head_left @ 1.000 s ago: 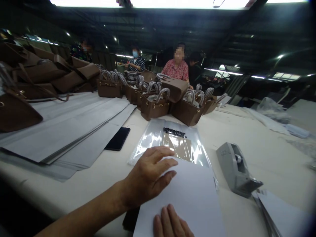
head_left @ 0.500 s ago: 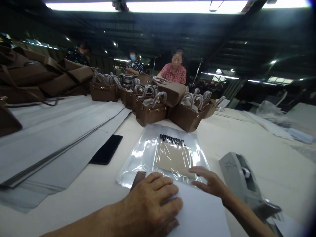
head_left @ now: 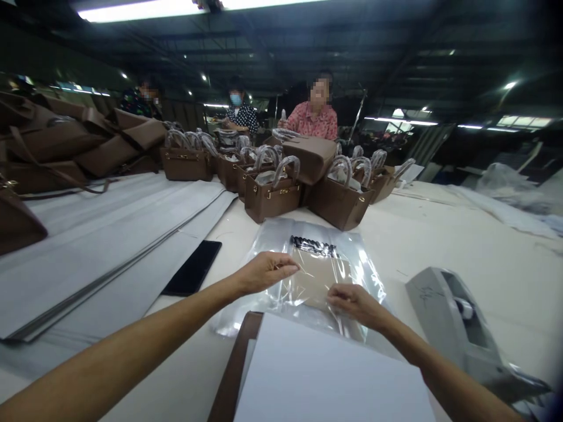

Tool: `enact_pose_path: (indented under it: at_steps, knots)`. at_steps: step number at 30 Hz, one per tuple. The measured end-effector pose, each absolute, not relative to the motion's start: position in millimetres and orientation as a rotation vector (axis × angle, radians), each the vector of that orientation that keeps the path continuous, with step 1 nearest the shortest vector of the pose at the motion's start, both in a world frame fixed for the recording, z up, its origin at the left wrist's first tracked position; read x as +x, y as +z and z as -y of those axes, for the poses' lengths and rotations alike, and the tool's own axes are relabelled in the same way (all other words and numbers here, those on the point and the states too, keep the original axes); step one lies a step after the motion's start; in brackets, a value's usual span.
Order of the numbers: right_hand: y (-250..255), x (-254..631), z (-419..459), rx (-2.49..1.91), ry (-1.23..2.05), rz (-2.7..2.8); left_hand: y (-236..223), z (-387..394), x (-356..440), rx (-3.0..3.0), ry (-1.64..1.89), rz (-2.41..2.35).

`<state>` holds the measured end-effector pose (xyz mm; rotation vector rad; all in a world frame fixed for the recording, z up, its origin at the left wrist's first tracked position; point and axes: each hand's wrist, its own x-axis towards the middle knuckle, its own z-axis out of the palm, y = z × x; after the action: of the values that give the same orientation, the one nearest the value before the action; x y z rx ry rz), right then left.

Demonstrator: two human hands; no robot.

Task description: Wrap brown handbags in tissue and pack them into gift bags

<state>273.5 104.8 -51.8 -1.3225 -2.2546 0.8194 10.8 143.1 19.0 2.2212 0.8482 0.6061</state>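
Above a clear plastic bag [head_left: 268, 234], my left hand [head_left: 266, 272] has its thumb and fingertips pinched together. Thin pale lines show by the fingertips; whether they are threads or glare on the plastic I cannot tell. My right hand [head_left: 354, 303] is curled closed over the bag's right part, and what its fingers grip, if anything, is hidden. A flat tan piece [head_left: 314, 272] and dark coiled lettering or cord [head_left: 313, 245] show at the bag. Nearest me lies a white sheet [head_left: 334, 375], with a brown piece [head_left: 233, 369] along its left side.
Several brown handbags [head_left: 272, 196] with wrapped handles stand across the table, and more brown bags [head_left: 101, 135] are heaped at the left. Long white sheets [head_left: 109, 258], a black phone [head_left: 193, 268] and a grey tape dispenser [head_left: 457, 328] flank the bag. A co-worker [head_left: 312, 120] sits opposite.
My left hand has left the white sheet and moved forward over the plastic bag, its fingers now pinched. My right hand's spread fingers have curled closed, slightly further forward.
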Motion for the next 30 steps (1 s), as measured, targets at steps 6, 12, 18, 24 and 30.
enact_pose_path:
  at_steps: [6, 12, 18, 24, 30]
  knots:
    - [-10, 276, -124, -1.347, 0.795, 2.098, 21, -150, 52, 2.523, 0.482, -0.887]
    - [7, 272, -111, -1.427, 0.619, 2.109, 20, -150, 67, 2.724, 0.385, -1.094]
    - [11, 259, -81, -1.712, -0.369, 2.408, 24, -146, 60, 2.745, 0.389, -1.178]
    - [-26, 307, -36, -1.967, -0.523, 2.187, 3, -137, -8, 2.594, 0.432, -1.323]
    - [-81, 337, 8, -2.022, 0.245, 1.701, -28, -120, -61, 2.111, 0.775, -1.521]
